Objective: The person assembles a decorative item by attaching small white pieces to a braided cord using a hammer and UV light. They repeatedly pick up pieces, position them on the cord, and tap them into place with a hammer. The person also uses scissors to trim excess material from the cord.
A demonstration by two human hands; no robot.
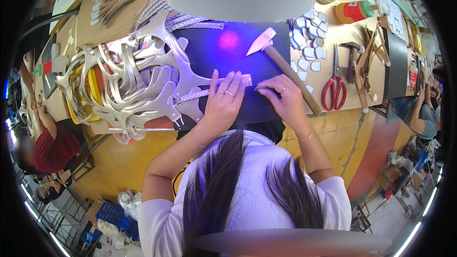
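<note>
Braided silver strap (216,88) lies flat on dark mat (223,52), pinned under left hand (223,100), fingers (233,83) spread flat on strap's end. Right hand (281,95) just beside strap end, fingers bunched together, tips on mat; whether they pinch anything, cannot tell. Strap narrow, woven, pale metallic. Hammer (285,69) right of mat; red-handled scissors (334,85) farther right on table (328,74); silver cut-out pieces (138,85) piled left of mat.

Open dark mat (228,54) ahead of the fingers (232,85); hemmed left by piled silver cutouts (138,85), right by hammer (285,66), then scissors (334,85).
</note>
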